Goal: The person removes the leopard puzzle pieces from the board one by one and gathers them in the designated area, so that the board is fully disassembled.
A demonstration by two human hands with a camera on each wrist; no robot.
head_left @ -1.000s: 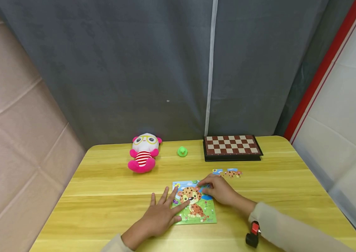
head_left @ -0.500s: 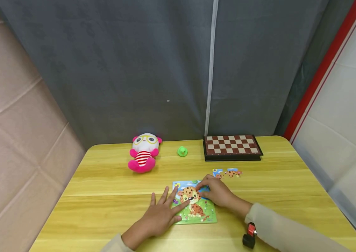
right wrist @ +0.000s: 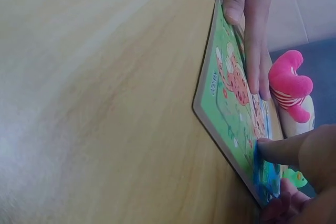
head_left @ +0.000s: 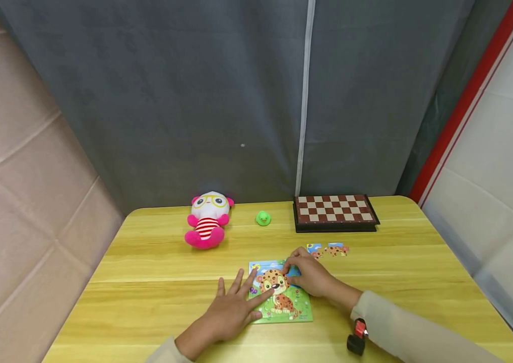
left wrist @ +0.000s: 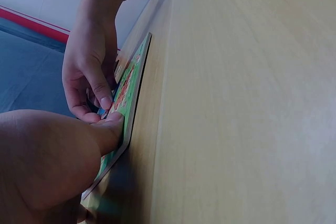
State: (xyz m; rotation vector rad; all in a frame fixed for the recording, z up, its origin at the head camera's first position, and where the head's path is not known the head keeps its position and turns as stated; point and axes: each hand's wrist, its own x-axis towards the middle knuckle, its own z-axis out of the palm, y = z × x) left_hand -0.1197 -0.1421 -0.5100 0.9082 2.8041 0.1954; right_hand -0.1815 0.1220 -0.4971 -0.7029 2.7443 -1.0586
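A leopard jigsaw puzzle point(head_left: 285, 302) lies flat on the wooden table in front of me. My left hand point(head_left: 231, 310) rests on its left side with fingers spread and straight, the fingertips touching the picture. At the puzzle's upper right, my right hand point(head_left: 313, 275) pinches a small blue puzzle piece point(left wrist: 102, 112) between thumb and forefinger, low against the board. The fingers hide most of that piece. In the right wrist view, the right thumb point(right wrist: 281, 150) sits over the blue part of the picture. Two loose clusters of puzzle pieces point(head_left: 337, 249) lie behind the right hand.
At the back left sits a pink and white plush panda point(head_left: 208, 222). A small green rubber duck point(head_left: 263, 218) stands to its right. A black-edged chessboard box point(head_left: 334, 212) lies at the back right. Grey cloth point(head_left: 193, 111) hangs behind the table.
My right hand has shifted slightly left and toward me over the puzzle's upper right, its forearm following. My left hand has stayed in place.
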